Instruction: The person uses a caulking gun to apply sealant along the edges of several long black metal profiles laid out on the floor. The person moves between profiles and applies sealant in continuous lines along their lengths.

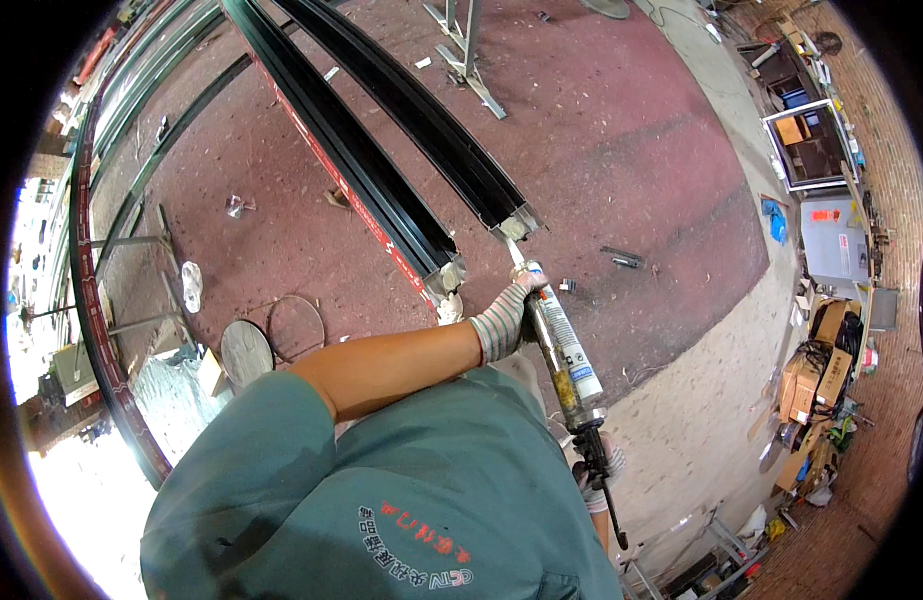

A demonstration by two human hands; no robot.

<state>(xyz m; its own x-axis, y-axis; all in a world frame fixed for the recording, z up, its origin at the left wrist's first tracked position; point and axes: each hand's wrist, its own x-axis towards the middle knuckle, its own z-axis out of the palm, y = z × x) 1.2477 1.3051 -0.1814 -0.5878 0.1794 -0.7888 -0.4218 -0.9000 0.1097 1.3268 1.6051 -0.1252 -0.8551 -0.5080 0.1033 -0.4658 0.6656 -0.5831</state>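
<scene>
Two long ribbed black profiles (351, 150), far left; left hand (505, 316), striped knit glove, curled round cylindrical caulking gun (571, 360), near centre; tapered white nozzle (515, 252) at right profile's end; right hand (613, 464) half-hidden, closure can't tell.

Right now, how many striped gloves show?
2: one pale striped fabric glove on the left hand, gripping the silver caulking gun; another on the right hand, partly hidden behind the gun's black handle.

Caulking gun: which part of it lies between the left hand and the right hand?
In the head view, the caulking gun's barrel, with a white-labelled cartridge, lies between left hand and right hand.
</scene>
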